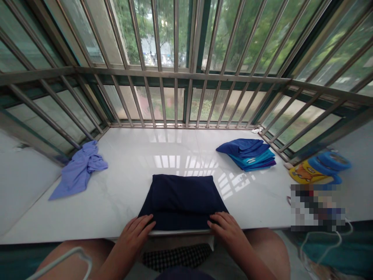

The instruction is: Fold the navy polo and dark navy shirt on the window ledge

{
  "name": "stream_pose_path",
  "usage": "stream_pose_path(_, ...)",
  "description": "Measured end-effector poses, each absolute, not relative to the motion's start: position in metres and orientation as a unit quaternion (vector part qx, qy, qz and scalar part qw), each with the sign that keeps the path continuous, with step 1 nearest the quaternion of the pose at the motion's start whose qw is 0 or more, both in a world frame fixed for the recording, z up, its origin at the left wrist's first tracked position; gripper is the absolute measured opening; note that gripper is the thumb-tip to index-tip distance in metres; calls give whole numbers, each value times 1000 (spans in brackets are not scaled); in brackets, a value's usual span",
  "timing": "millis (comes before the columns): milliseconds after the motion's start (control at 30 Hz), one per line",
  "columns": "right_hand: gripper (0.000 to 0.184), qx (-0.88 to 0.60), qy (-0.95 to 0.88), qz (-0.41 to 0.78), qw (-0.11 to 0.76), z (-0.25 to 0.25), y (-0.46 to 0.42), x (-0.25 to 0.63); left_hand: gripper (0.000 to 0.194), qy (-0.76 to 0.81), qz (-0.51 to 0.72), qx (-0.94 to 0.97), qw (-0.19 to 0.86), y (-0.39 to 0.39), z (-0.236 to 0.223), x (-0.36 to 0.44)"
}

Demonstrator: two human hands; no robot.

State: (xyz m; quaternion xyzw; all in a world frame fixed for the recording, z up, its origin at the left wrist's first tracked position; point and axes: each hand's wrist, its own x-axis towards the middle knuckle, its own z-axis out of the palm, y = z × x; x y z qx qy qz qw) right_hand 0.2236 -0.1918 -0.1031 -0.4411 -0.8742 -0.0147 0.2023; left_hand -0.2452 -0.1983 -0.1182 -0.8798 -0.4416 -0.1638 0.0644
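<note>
A dark navy cloth garment (182,194) lies partly folded on the white counter, with a thick folded layer across its upper part. Its lower strip (180,221) reaches the counter's front edge. On the lower left corner rests my left hand (136,229), fingers stretched out over the fabric. My right hand (224,225) lies the same way on the lower right corner, fingertips touching the cloth. Neither palm is visible. To the right, farther back, sits a stack of folded blue, teal and purple clothes (247,155). A crumpled lavender cloth (83,167) lies at the left.
The glossy white counter (128,155) ends at a window with metal bars (176,74). A yellow and blue cup-shaped container (316,169) stands at the right, beside a blurred-out patch. White cables hang near the front right. My legs are under the front edge.
</note>
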Motion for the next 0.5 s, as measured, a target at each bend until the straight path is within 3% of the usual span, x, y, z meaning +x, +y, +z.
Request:
stream_pose_path(67,23,-454,-872,-1,182,-100,-191,236,58,-447,-155,-880,46,-203,-113,-232)
stream_pose_path(167,27,-537,-833,13,128,-87,-178,251,64,-453,-135,-881,-7,-208,-101,-199)
stream_pose_path(367,62,-822,-568,-18,38,-48,-131,236,75,-384,-116,-901,-163,-205,-63,-147)
stream_pose_path(433,80,-863,-505,-17,27,-41,-115,224,73,-362,-128,-902,-200,-204,-52,-142)
stream_pose_path(500,83,-867,-496,35,19,-37,-100,218,65,-373,-161,-888,-217,-202,-46,-142)
